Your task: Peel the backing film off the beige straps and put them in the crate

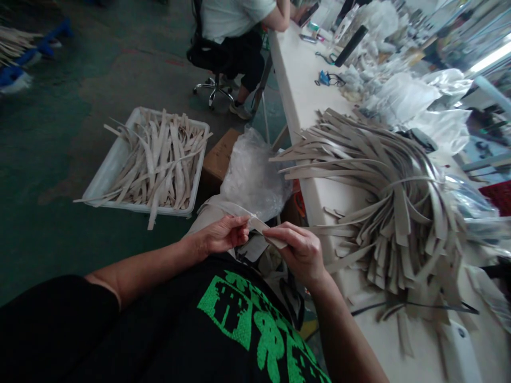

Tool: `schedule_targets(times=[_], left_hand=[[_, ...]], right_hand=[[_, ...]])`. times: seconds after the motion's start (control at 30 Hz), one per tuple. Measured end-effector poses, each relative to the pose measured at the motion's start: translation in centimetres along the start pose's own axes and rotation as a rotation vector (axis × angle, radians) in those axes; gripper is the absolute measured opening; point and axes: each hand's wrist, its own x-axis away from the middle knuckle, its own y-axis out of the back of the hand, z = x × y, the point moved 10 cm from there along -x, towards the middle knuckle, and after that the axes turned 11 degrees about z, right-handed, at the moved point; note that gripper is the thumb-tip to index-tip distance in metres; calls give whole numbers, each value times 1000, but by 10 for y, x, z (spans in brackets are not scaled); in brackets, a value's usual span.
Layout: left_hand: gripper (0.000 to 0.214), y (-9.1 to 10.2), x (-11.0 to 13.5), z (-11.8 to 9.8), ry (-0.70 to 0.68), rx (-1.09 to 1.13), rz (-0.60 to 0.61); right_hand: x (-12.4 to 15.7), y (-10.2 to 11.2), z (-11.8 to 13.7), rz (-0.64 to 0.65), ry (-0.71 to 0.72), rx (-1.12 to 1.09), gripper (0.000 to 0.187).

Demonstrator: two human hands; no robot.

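Between my hands runs a pale beige flat strip [258, 224], held above my lap. My left hand [224, 233] pinches it near the middle of the view, thumb and finger pressed together. Gripping the strip nearer its end is my right hand [298, 246], with fingers closed over it. The strip's material, perhaps leather or fabric, I cannot tell. To the right, a large heap of similar grey-beige strips [403, 213] lies on the table, loosely bound across its middle. Behind my hands is a bunched clear plastic bag [255, 175].
A white plastic bin [99, 178] full of loose strips stands on the floor at left, beside a cardboard box [220, 154]. The long white table [293, 80] runs along my right, with scissors [327, 57] and plastic bags [403, 96]. A seated person [239, 32] is at its far end.
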Motion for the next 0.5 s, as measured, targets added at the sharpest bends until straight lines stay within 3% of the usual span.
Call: schedule_targets(times=[0.2,0.3,0.37,0.5], left_hand=[[21,-7,2,11,-10,-63,77],[29,1,-3,8,8,37,108],[35,25,-5,-11,-49,169,-14],[36,95,20,-87,-422,324,-470]], right_hand=[[-25,-16,-1,10,121,84,22],[-27,-7,4,54,108,7,15],[-17,7,3,81,39,-28,13],[18,26,-2,225,-54,-237,18]])
